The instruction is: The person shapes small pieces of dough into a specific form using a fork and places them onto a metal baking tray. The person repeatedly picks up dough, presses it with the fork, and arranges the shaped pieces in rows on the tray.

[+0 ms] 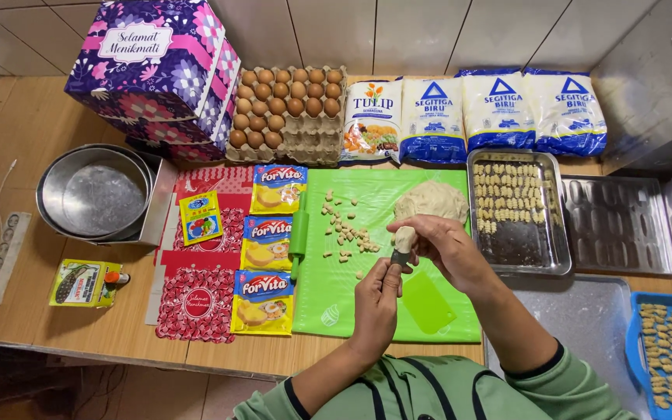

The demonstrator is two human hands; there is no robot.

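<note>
- Working over the green mat [336, 303]; yellow sachets [267, 237] sit just left of it, cut bits [348, 229] scattered mid-mat.
- Left hand [376, 299]: fingers closed on a small dark cutter [400, 258], touching the dough's tip.
- Right hand [445, 245]: fingers wrapped around a dough roll [405, 236], held above the mat.
- Dough looks soft, light, easily squashed; grip gently near the end.
- Filled metal tray [550, 260] right.

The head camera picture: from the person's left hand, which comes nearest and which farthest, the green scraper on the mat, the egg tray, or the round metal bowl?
1. Green scraper: lies on the green mat, just right of the left hand.
2. Egg tray: at the back of the table, beyond the mat.
3. Round metal bowl: far off to the left, past the yellow packets.
</note>
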